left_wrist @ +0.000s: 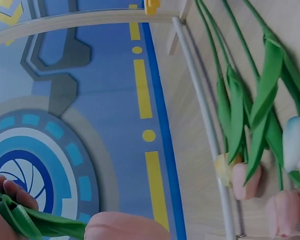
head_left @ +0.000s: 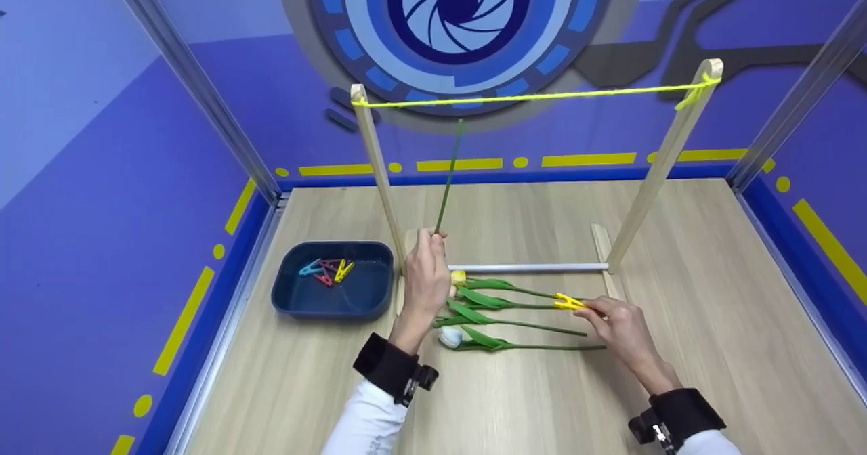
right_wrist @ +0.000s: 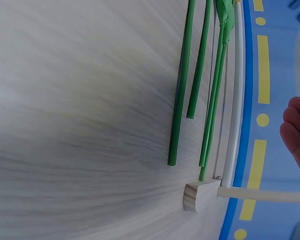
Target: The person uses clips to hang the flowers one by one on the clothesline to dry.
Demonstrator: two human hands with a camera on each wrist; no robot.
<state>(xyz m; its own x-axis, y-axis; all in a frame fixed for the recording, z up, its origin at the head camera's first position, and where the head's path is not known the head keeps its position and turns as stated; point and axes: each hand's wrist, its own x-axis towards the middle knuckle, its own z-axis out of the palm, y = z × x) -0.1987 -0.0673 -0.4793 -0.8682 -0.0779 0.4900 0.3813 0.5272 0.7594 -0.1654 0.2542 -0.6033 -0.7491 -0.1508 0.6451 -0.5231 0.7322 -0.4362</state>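
Note:
My left hand (head_left: 425, 275) grips an artificial pink tulip (left_wrist: 125, 229) upside down, its green stem (head_left: 450, 170) rising above the fist toward the yellow string (head_left: 528, 97). The stem's tip appears just below the string in the head view. Between the thumb and fingers of my right hand (head_left: 623, 326) is a yellow clothespin (head_left: 567, 301), held over the stems of the tulips lying on the table. Those tulips lie side by side, stems to the right: a yellow one (head_left: 458, 277), a white-blue one (head_left: 450, 337) and pink ones (left_wrist: 284, 212).
The string is tied between two wooden posts (head_left: 376, 154), joined low down by a grey rod (head_left: 528, 267). Left of the frame stands a dark blue bin (head_left: 332, 313) with several clothespins (head_left: 343, 270) in blue, red and yellow. Blue patterned walls enclose the wooden table (head_left: 515, 407).

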